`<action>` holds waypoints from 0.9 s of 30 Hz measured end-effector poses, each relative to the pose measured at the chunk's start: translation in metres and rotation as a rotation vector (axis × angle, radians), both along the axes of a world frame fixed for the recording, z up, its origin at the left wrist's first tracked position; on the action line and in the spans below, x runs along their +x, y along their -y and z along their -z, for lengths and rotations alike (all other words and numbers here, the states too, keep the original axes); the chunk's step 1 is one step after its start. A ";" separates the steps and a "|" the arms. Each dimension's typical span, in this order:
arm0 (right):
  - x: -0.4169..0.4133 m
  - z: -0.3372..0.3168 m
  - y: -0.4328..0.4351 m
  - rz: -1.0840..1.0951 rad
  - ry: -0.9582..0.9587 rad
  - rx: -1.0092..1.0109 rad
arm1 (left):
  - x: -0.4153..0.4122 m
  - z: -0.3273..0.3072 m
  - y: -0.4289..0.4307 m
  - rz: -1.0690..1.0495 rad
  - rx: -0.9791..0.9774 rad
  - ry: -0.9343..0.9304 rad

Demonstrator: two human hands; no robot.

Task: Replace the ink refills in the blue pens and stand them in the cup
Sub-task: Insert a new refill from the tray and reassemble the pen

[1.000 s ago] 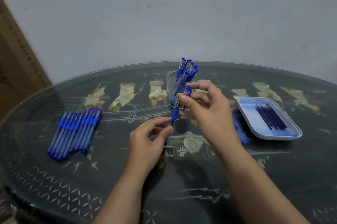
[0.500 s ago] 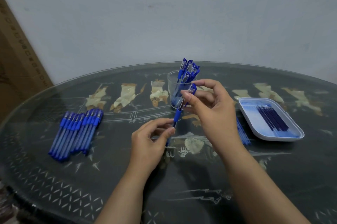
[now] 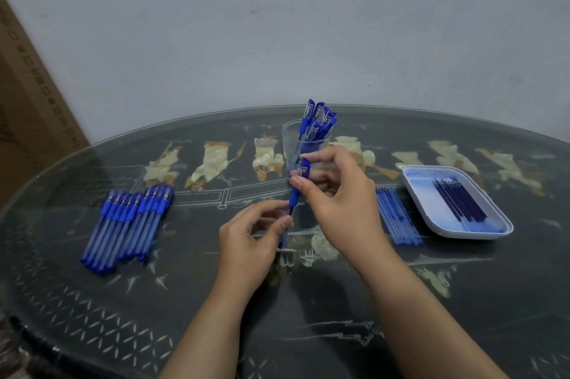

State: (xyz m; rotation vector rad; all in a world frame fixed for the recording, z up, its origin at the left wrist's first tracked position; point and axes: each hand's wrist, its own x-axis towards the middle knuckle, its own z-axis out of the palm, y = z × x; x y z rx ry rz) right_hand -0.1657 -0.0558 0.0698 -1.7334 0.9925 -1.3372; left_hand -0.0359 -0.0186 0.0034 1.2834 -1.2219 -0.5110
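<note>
A blue pen (image 3: 293, 199) stands tilted above the table's middle, cap end up. My right hand (image 3: 339, 199) pinches its cap end and my left hand (image 3: 249, 240) pinches the lower barrel. Just behind them a clear cup (image 3: 293, 144) holds several capped blue pens (image 3: 317, 119). A row of several blue pens (image 3: 129, 221) lies on the table to the left. Several loose refills (image 3: 398, 215) lie to the right of my right hand. A white tray (image 3: 431, 218) further right holds several dark refills (image 3: 459, 203).
The glass-topped oval table (image 3: 92, 301) has a dark patterned surface. A cardboard box (image 3: 27, 107) leans at the far left against the pale wall (image 3: 277, 24). The table's curved near edge runs along the lower left.
The pen and both hands have stayed nearly in place; my right hand has shifted slightly on the cap end of the pen.
</note>
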 end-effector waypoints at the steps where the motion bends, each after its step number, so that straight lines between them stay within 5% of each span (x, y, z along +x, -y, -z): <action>1: 0.001 0.000 -0.001 0.005 -0.005 -0.010 | 0.000 0.000 0.000 0.002 0.001 -0.002; 27: 0.006 0.007 0.000 -0.011 0.060 0.001 | -0.001 -0.003 -0.001 0.002 -0.001 0.043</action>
